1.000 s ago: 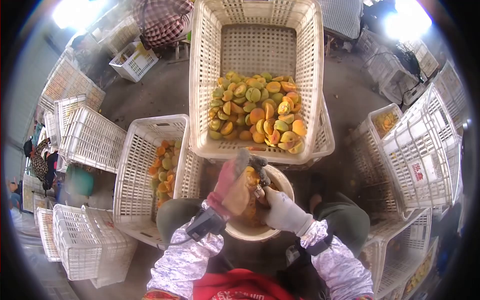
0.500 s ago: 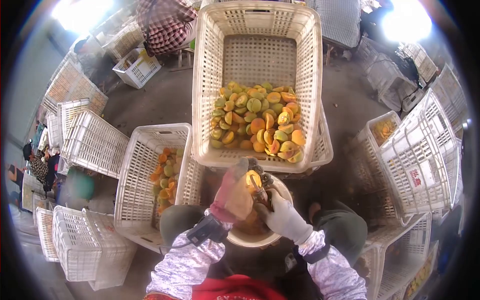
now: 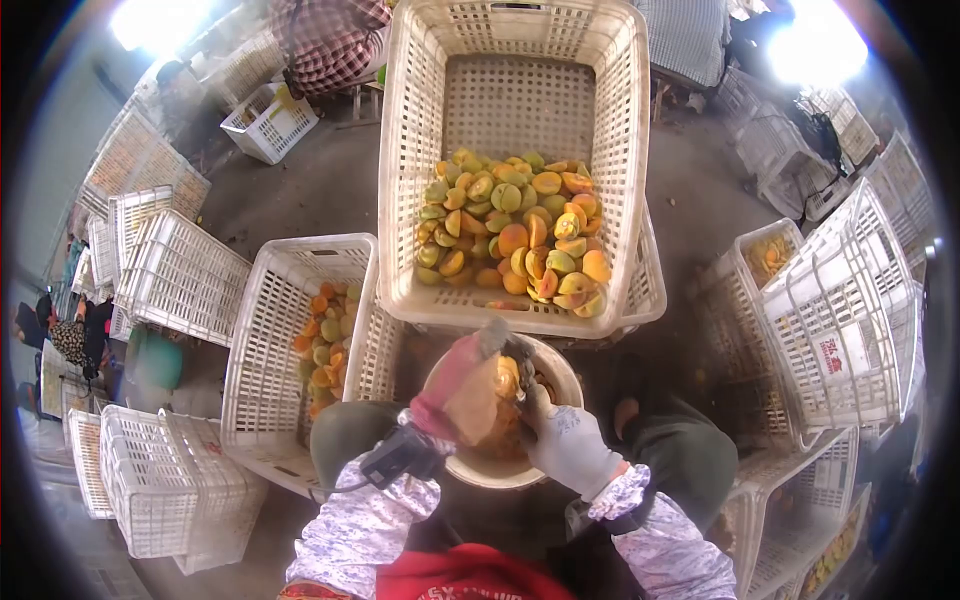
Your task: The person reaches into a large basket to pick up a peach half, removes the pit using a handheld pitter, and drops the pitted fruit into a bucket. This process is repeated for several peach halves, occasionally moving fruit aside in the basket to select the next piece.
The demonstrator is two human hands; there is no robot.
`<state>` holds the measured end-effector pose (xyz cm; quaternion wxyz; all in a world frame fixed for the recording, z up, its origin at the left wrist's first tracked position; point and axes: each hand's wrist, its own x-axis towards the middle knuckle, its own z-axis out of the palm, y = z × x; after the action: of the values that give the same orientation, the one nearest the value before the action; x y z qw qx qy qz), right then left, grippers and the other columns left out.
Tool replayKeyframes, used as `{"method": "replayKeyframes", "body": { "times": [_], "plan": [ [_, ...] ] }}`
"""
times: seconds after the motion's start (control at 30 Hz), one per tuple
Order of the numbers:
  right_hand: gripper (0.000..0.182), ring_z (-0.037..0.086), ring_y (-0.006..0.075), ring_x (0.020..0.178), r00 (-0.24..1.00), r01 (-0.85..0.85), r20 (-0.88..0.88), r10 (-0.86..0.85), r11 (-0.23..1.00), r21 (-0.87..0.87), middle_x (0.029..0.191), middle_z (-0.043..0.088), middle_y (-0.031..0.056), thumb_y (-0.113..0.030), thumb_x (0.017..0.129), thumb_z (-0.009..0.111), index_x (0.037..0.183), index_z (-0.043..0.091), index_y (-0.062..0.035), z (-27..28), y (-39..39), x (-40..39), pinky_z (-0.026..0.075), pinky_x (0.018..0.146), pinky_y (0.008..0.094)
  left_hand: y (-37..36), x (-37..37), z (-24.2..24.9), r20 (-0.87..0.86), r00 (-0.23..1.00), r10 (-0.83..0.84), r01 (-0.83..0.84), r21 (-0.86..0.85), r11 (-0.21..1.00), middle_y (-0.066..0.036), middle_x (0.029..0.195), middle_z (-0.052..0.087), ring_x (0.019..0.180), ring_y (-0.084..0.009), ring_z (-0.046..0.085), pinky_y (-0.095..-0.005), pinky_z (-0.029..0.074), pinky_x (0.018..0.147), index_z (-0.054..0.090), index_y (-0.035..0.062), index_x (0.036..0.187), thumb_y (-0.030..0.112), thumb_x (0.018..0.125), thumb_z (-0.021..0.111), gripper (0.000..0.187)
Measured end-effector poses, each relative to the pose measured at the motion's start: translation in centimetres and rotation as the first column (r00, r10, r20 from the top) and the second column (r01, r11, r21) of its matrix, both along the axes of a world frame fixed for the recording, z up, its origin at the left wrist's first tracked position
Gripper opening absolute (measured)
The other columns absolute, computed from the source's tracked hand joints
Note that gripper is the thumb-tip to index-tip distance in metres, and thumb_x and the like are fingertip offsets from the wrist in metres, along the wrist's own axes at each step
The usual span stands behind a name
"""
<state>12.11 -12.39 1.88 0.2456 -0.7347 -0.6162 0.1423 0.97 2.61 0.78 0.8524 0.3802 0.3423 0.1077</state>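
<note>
Over a white bucket [image 3: 568, 375] my left hand [image 3: 470, 385], in a red and tan glove with dark fingertips, is closed on an orange fruit piece [image 3: 507, 377]. My right hand [image 3: 572, 445], in a whitish glove, is close beside the fruit, its fingers curled; what they hold is hidden. Fruit scraps lie in the bucket beneath both hands. Just beyond it stands a large white crate [image 3: 400, 200] with a heap of green and orange fruit halves [image 3: 510, 235] at its near end.
A second crate [image 3: 262, 330] with fruit halves stands at the left. More white crates are stacked at the far left [image 3: 150, 480] and at the right [image 3: 835, 340]. A person in a checked shirt [image 3: 325, 45] sits at the upper left.
The right hand has turned slightly, and the dark tool seen between its fingers earlier no longer shows clearly. The view has shifted a little.
</note>
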Motion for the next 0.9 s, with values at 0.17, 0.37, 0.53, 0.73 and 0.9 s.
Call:
{"method": "replayKeyframes", "body": {
  "times": [0.17, 0.37, 0.53, 0.73, 0.9],
  "plan": [
    [0.042, 0.061, 0.0355, 0.061, 0.983, -0.07, -0.178, 0.045, 0.988, -0.139, 0.07, 0.061, 0.0174, -0.018, 0.078, 0.065, 0.111, 0.051, 0.0032, 0.7, -0.1, 0.9, 0.048, 0.056, 0.0437, 0.8, 0.0, -0.2, -0.12, 0.986, -0.115, 0.129, 0.113, 0.985, -0.008, 0.093, 0.063, 0.08, -0.0215, 0.062, -0.0325, 0.052, 0.074, 0.057, 0.0038, 0.109, 0.048, 0.095, 0.044, 0.048],
    [0.042, 0.061, 0.039, 0.07, 0.932, 0.069, -0.36, -0.03, 0.993, 0.095, 0.073, 0.061, 0.021, -0.016, 0.078, 0.065, 0.112, 0.051, 0.0039, -0.3, 0.7, 0.1, 0.048, 0.065, 0.0438, 0.4, -0.8, -6.6, 0.458, 0.839, 0.294, 0.111, -0.672, 0.732, -0.01, 0.097, 0.064, 0.081, -0.0218, 0.064, -0.0316, 0.053, 0.072, 0.059, 0.0032, 0.105, 0.043, 0.095, 0.048, 0.042],
    [0.054, 0.06, 0.037, 0.066, 0.959, 0.045, -0.283, -0.031, 0.998, 0.042, 0.069, 0.059, 0.0224, -0.013, 0.079, 0.064, 0.121, 0.044, 0.0142, 0.5, 0.4, -1.4, 0.047, 0.063, 0.043, 0.0, -0.6, -5.7, 0.4, 0.868, 0.295, 0.141, -0.767, 0.626, -0.008, 0.083, 0.061, 0.067, -0.0187, 0.06, -0.0294, 0.051, 0.06, 0.06, 0.0062, 0.101, 0.051, 0.091, 0.05, 0.047],
    [0.058, 0.059, 0.0374, 0.065, 0.913, 0.028, -0.407, -0.023, 1.0, 0.008, 0.069, 0.058, 0.0218, -0.012, 0.076, 0.065, 0.123, 0.043, 0.0135, 0.3, 0.9, -0.7, 0.047, 0.061, 0.0425, -2.3, 2.8, 5.0, 0.006, 0.931, 0.365, -0.354, -0.226, 0.907, -0.006, 0.063, 0.057, 0.053, -0.0156, 0.057, -0.0256, 0.048, 0.047, 0.061, 0.0076, 0.096, 0.061, 0.087, 0.051, 0.055],
    [0.029, 0.054, 0.0306, 0.048, 0.994, -0.014, -0.09, 0.069, 0.864, 0.503, 0.066, 0.058, 0.0152, -0.014, 0.085, 0.056, 0.107, 0.049, 0.0037, -0.6, 2.1, -0.4, 0.047, 0.051, 0.0405, -0.8, 2.0, 0.7, 0.065, 0.907, 0.416, -0.334, -0.49, 0.805, -0.008, 0.063, 0.058, 0.05, -0.0185, 0.057, -0.0275, 0.048, 0.045, 0.059, 0.0043, 0.101, 0.062, 0.089, 0.048, 0.06]
  ]
}}
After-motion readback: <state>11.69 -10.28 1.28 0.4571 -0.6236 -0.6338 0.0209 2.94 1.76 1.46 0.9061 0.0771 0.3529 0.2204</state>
